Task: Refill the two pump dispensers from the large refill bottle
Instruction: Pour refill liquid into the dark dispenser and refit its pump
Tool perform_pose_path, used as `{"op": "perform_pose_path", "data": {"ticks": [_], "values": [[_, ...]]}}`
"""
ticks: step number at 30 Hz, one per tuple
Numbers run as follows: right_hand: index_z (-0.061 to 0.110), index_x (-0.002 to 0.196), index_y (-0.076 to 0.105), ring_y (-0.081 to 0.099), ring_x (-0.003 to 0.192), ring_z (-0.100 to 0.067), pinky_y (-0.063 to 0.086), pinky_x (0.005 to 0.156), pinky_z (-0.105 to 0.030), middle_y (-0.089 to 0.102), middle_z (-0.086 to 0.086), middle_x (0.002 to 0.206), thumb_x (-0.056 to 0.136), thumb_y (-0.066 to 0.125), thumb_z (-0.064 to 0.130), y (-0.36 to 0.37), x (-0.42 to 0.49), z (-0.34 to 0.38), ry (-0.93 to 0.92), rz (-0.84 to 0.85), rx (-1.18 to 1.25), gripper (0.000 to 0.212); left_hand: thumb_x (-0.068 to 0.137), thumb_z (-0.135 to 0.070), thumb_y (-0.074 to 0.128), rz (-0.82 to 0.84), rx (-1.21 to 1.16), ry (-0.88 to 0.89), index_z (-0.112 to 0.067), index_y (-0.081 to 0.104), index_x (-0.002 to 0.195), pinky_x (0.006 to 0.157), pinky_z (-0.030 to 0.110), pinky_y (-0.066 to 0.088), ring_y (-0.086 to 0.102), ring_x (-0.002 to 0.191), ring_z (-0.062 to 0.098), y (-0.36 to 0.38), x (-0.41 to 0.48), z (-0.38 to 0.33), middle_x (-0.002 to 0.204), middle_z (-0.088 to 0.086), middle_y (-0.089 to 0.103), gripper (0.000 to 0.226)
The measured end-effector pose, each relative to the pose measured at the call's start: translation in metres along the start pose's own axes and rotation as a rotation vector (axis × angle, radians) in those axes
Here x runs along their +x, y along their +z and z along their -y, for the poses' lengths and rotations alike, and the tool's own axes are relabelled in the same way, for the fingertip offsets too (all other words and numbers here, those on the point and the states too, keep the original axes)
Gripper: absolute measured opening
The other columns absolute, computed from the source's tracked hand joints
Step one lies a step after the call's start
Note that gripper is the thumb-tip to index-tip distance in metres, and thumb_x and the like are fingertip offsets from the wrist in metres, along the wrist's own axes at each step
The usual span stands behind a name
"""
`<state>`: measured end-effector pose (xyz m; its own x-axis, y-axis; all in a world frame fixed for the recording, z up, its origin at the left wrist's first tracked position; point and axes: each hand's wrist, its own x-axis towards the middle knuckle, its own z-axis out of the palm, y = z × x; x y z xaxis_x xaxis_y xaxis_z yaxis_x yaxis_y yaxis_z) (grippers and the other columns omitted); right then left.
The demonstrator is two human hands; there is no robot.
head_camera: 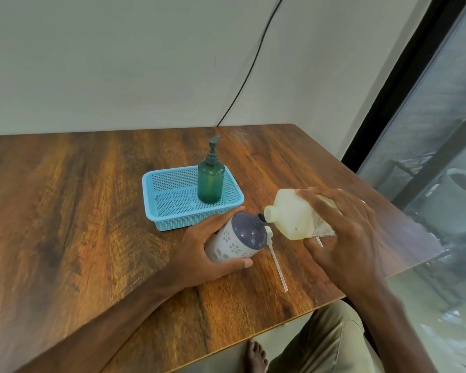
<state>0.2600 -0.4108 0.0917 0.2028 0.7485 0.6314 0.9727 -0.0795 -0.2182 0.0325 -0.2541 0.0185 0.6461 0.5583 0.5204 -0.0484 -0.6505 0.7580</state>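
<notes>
1. Basket (172, 220) of blue mesh is set left of centre on the wooden table (92, 211). The green pump dispenser (211, 184) is stood upright in its right end, pump fitted and nozzle turned to the right. It is not part of the step in hand.
2. The left hand (199, 249) is wrapped round the lower body of the patterned dispenser (240, 238), fingers on the far side and thumb on the near side, just near and right of the basket.
3. That dispenser is held tilted: its long axis runs from the base at near left to the open neck at far right, and the neck is pointed up and right.
4. The detached pump (277, 265) is laid flat on the table between the hands, its dip tube running from far left to near right.
5. The refill bottle (291, 216) is tipped almost level, mouth pointed left and slightly down, touching or just beside the dispenser's neck. Whether liquid is flowing cannot be told.
6. The right hand (345, 232) is spread over the bottle's body, fingers curled across the top and thumb beneath.
7. For a clean pour, the mouth is best centred over the neck, the dispenser brought nearer upright, and the bottle's base raised slowly while the level is watched.
</notes>
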Motion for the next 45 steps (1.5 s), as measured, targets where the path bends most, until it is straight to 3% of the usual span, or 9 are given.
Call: {"op": "perform_pose_path", "data": {"ticks": [8,24,31,40,45], "values": [[0.025,0.141,0.061,0.049,0.138,-0.034,0.035,0.109,-0.058,0.059,-0.005,0.144,0.065,0.097,0.017,-0.0015,0.0025,0.0018,-0.025,-0.024,-0.034,0.084,0.07,-0.039,0.097,-0.005,0.015,0.004,-0.012,0.055,0.149,0.109,0.027,0.051,0.06,0.134,0.007,-0.0001,0.0001,0.0019,0.144,-0.009,0.064,0.093],[0.026,0.143,0.059,0.048,0.139,-0.035,0.03,0.11,-0.051,0.058,-0.005,0.146,0.068,0.096,0.015,-0.0035,0.004,0.0064,-0.03,-0.02,-0.048,0.084,0.07,-0.036,0.098,0.004,0.006,-0.005,-0.014,0.054,0.15,0.109,0.026,0.051,0.06,0.134,0.008,-0.0008,-0.0006,0.0023,0.143,-0.01,0.064,0.094],[0.027,0.143,0.057,0.048,0.138,-0.036,0.032,0.109,-0.054,0.058,-0.007,0.145,0.067,0.097,0.016,-0.0039,0.0056,0.0066,-0.048,-0.032,-0.05,0.087,0.07,-0.035,0.098,0.006,0.002,0.006,-0.012,0.055,0.149,0.108,0.023,0.05,0.061,0.133,0.008,-0.0008,-0.0005,0.0017,0.143,-0.009,0.064,0.093],[0.03,0.144,0.053,0.048,0.138,-0.036,0.033,0.109,-0.057,0.058,-0.007,0.146,0.066,0.097,0.015,-0.0039,0.0058,0.0061,-0.053,-0.027,-0.051,0.091,0.072,-0.045,0.094,0.014,-0.007,0.005,-0.022,0.051,0.151,0.108,0.023,0.051,0.059,0.134,0.005,-0.0015,-0.0004,0.0006,0.145,-0.014,0.061,0.092],[0.028,0.144,0.056,0.048,0.139,-0.036,0.033,0.11,-0.057,0.058,-0.006,0.146,0.067,0.096,0.015,-0.0039,0.0064,0.0073,-0.045,-0.025,-0.059,0.088,0.072,-0.043,0.095,0.01,-0.005,0.005,-0.015,0.053,0.151,0.109,0.026,0.051,0.059,0.135,0.007,-0.0024,-0.0001,0.0016,0.145,-0.011,0.062,0.093]]}}
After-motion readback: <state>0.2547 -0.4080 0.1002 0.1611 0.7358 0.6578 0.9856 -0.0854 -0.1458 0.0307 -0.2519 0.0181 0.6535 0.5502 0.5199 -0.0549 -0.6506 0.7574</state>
